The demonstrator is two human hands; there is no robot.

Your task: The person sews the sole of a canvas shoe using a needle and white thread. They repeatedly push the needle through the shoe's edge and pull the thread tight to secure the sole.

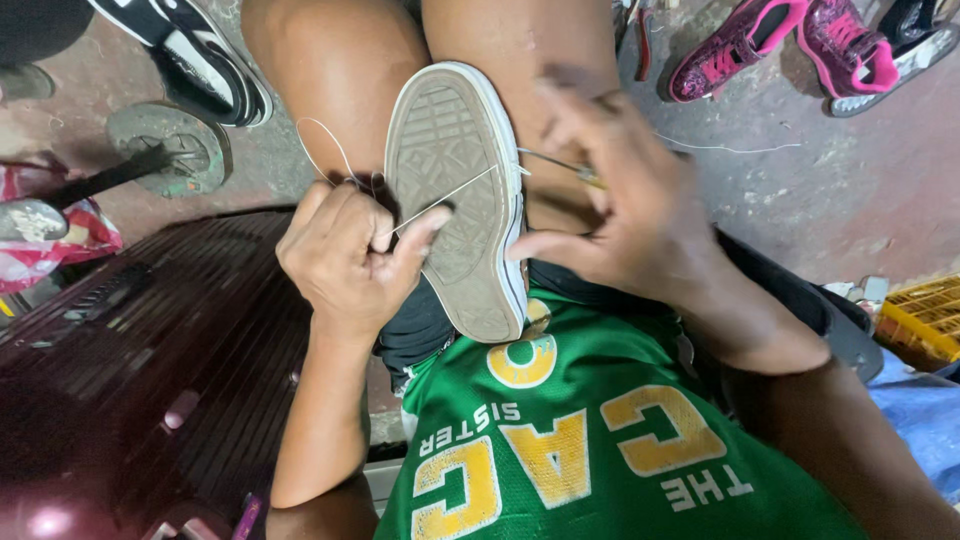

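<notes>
The shoe point(462, 195) lies sole-up between the person's knees, its long axis running from the near heel by the green shirt point(600, 440) to the far toe. A thread point(440, 197) crosses the sole, stretched taut from its right edge to the left hand point(345, 255), which is clenched around it just beside the sole's left edge. The right hand point(625, 205) sits at the shoe's right side, pinching a thin needle tool point(565, 165) that points into the sole's rim. A yellow crate point(925, 320) stands far right; what it holds is not visible. Pink shoes point(790, 45) lie well apart.
</notes>
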